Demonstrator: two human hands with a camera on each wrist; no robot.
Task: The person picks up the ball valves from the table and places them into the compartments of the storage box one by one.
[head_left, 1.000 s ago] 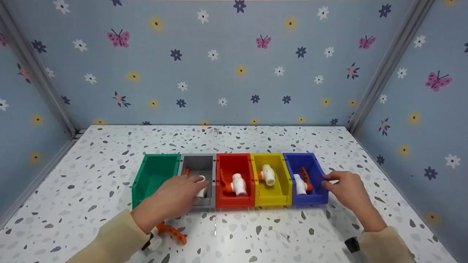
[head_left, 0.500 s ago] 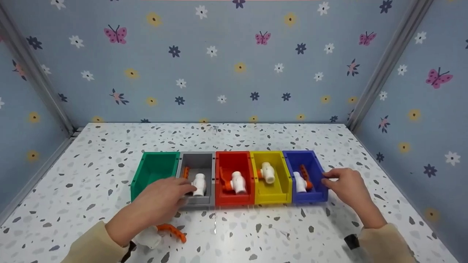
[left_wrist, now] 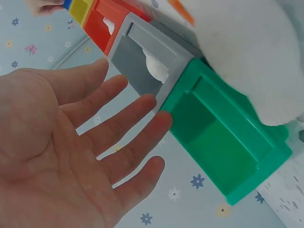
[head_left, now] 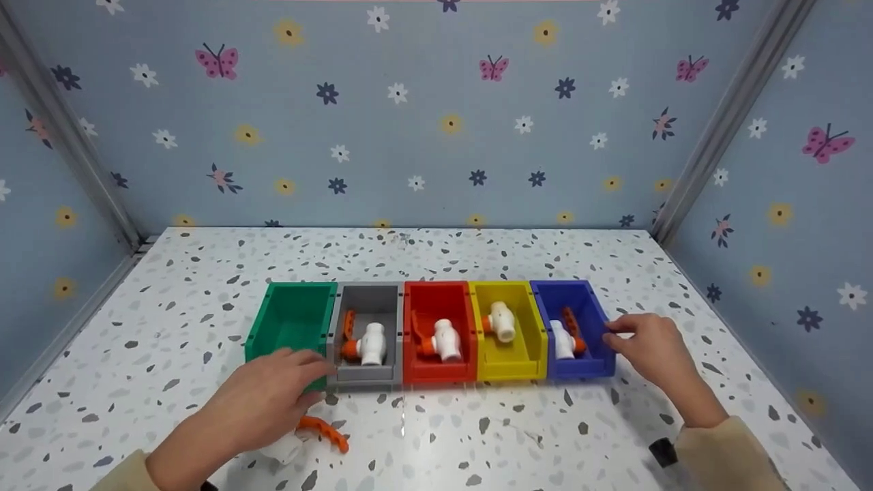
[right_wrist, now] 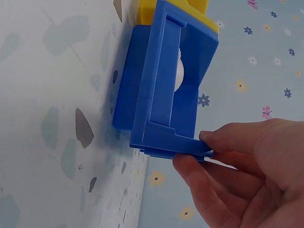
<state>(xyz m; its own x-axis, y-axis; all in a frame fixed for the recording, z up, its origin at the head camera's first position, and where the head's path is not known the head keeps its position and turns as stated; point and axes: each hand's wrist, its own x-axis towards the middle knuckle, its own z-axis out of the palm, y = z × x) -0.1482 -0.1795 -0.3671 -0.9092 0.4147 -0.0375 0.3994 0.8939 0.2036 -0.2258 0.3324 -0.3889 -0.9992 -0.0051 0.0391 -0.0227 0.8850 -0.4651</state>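
My left hand [head_left: 266, 395] hovers in front of the green bin [head_left: 293, 310], its fingers spread and holding nothing in the left wrist view. Below it on the table lies a white valve with an orange handle [head_left: 325, 433], partly hidden by that hand. The right hand [head_left: 651, 348] pinches the side wall of the blue bin [right_wrist: 164, 95] between thumb and fingers. White valves with orange handles lie one each in the grey bin, the red bin, the yellow bin and the blue bin; the grey bin's valve [head_left: 372, 344] is closest to the left hand.
The grey bin [head_left: 368, 374], red bin [head_left: 440, 372] and yellow bin [head_left: 511, 370] stand side by side between the green and blue ones. A speckled white table [head_left: 477, 436] carries the row. Patterned panels [head_left: 436, 157] rise at the back and sides.
The left hand has drawn back from the grey bin, moving left and toward me, leaving the valve there uncovered. The right hand has kept its hold on the blue bin.
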